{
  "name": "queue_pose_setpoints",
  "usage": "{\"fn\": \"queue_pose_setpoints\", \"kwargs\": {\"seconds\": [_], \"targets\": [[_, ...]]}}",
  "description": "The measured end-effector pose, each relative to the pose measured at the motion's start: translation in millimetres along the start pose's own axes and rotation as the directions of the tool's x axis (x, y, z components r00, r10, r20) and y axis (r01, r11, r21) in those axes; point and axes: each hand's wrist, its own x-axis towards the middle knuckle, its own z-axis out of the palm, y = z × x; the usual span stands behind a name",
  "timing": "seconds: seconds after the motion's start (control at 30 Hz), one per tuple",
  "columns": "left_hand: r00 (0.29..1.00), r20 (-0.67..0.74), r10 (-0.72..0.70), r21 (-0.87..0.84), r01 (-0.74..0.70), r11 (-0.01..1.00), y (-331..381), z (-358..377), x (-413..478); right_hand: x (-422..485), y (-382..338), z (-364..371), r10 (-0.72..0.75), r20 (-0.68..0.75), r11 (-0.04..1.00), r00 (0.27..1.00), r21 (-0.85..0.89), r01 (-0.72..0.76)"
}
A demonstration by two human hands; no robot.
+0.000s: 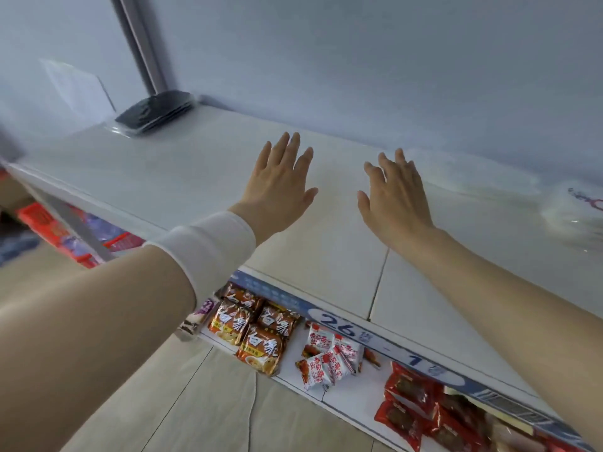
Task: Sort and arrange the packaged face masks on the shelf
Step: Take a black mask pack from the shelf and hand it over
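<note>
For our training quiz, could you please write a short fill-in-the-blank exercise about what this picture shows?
The left hand and the right hand are both ____, holding nothing.
The stack of packaged masks at the far left is ____.
The sleeve on the left wrist is ____.
The large number on the shelf label reads ____.
Missing words: open; black; white; 26.

Soft, cool, even light fills the room; the white shelf [163,171] looks pale and nearly shadowless. Small glints sit on the clear packets [574,220] at the right, smeared by blur. The wide lens bends the edges.
</note>
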Motion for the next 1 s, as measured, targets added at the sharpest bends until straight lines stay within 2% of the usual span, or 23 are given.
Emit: {"fn": "queue_pose_setpoints", "kwargs": {"seconds": [0.33,0.53,0.77,1.0], "targets": [[0.95,0.016,-0.312,0.008,0.312,0.95,-205,-19,-144,16,-252,8,-0.245,0.007,0.962,0.969,0.13,0.242],[0.908,0.03,-0.418,0.024,0.417,0.909,-326,-2,-213,19,-380,31,-0.325,0.035,0.936,0.945,0.155,0.317],[0.922,0.037,-0.386,-0.064,0.388,0.92,-389,18,-194,63,-439,51,-0.322,0.083,0.943,0.943,0.113,0.312],[0.965,0.008,-0.262,-0.088,0.262,0.961,-430,34,-106,148,-437,64,-0.2,0.016,0.974,0.98,0.115,0.197]]}}
